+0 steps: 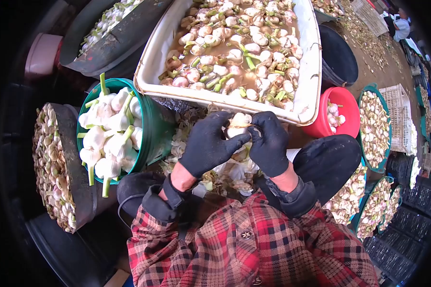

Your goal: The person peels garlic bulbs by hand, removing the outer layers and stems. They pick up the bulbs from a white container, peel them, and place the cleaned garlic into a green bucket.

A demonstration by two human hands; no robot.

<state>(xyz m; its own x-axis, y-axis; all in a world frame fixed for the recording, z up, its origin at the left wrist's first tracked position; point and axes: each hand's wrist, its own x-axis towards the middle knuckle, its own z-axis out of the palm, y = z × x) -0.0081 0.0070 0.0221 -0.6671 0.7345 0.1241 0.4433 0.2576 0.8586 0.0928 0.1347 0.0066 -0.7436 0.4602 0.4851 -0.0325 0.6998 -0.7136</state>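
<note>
Just in front of the white tub's near rim, my left hand (208, 143), in a black glove, is closed around a garlic bulb (239, 122). My right hand (270, 143), gloved the same way, pinches a thin brownish strip of garlic skin (249, 125) at the bulb's right side. The white tub (215, 99) holds many garlic bulbs with green stem bits in brown water. Below my hands lies a heap of peeled garlic skins (232, 174). To the left, a green bucket (151, 129) is full of clean white bulbs (112, 131) with short stems.
A red bucket (350, 115) with a few bulbs stands right of the tub, beside a dark bucket (340, 55). Green basins of garlic (374, 129) and a pale crate (397, 115) line the right. A large dark container of garlic (57, 172) is at left.
</note>
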